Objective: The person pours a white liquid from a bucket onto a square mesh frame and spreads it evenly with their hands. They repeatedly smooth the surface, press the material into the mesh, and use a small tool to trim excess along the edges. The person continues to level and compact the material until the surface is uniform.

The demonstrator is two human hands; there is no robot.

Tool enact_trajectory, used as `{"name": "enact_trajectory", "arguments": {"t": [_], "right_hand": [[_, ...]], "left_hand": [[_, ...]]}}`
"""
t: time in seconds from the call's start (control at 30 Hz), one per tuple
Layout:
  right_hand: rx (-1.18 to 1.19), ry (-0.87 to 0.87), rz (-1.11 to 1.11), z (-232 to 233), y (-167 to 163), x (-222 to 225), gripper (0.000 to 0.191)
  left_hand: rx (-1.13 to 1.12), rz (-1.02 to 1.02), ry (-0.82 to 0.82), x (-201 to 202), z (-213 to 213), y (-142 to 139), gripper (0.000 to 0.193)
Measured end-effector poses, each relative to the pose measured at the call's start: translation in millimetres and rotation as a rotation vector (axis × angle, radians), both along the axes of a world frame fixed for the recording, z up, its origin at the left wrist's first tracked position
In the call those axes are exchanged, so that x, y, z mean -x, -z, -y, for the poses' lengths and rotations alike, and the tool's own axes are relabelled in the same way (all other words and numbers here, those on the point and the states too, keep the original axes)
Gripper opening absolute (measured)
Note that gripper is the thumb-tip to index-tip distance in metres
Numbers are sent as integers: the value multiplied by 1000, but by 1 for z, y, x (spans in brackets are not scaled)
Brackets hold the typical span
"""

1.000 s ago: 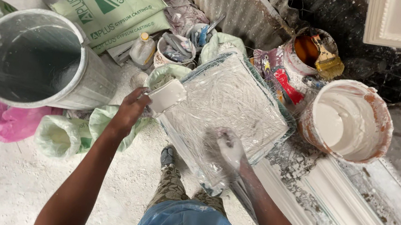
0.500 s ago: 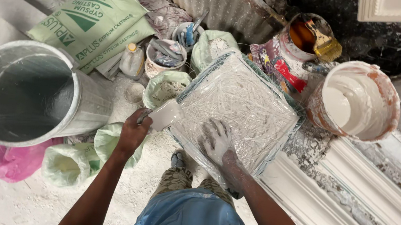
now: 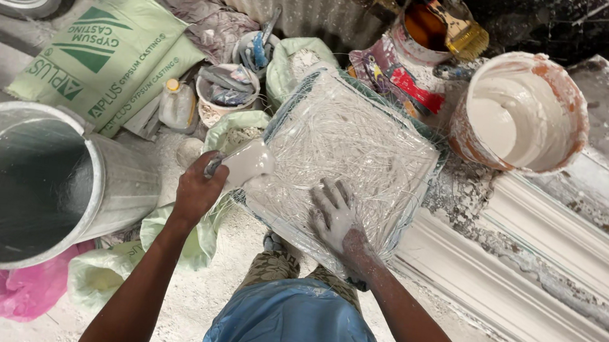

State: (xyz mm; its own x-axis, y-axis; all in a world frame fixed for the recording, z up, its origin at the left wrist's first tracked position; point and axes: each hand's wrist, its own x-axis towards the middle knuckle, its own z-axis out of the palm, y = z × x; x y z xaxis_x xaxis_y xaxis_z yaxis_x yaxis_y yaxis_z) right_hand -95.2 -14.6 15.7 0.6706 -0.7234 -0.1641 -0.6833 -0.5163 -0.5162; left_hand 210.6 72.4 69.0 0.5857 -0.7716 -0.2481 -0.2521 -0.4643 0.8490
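A square mould (image 3: 370, 133) filled with white plaster and glassy fibre strands lies in front of me. My left hand (image 3: 199, 191) grips a small plaster-coated cup (image 3: 246, 163) at the mould's left edge, tipped toward it. My right hand (image 3: 336, 217), coated in white plaster, presses flat with spread fingers on the wet fibres near the mould's front edge.
A big grey drum (image 3: 12, 184) stands at the left. A bucket of white plaster (image 3: 521, 112) sits at the right, behind it a tin with a brush (image 3: 443, 26). Green sacks (image 3: 107, 57), small tubs with tools (image 3: 226, 89), a pink bag (image 3: 12, 290) and long white cornice mouldings (image 3: 558, 292) surround me.
The view has shifted. My left hand has tilted the cup closer over the mould's left edge. My right hand has stayed flat on the fibres and slid slightly along the front edge.
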Motion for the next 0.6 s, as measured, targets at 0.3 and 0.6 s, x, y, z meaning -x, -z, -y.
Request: {"name": "enact_trajectory", "arguments": {"t": [0.3,0.6], "right_hand": [[-16,104,-84,1,-2,17,61],[69,310,411,2,7,45,58]], "left_hand": [[-72,145,75,1,80,-2,53],[80,327,185,9,165,-12,52]]}}
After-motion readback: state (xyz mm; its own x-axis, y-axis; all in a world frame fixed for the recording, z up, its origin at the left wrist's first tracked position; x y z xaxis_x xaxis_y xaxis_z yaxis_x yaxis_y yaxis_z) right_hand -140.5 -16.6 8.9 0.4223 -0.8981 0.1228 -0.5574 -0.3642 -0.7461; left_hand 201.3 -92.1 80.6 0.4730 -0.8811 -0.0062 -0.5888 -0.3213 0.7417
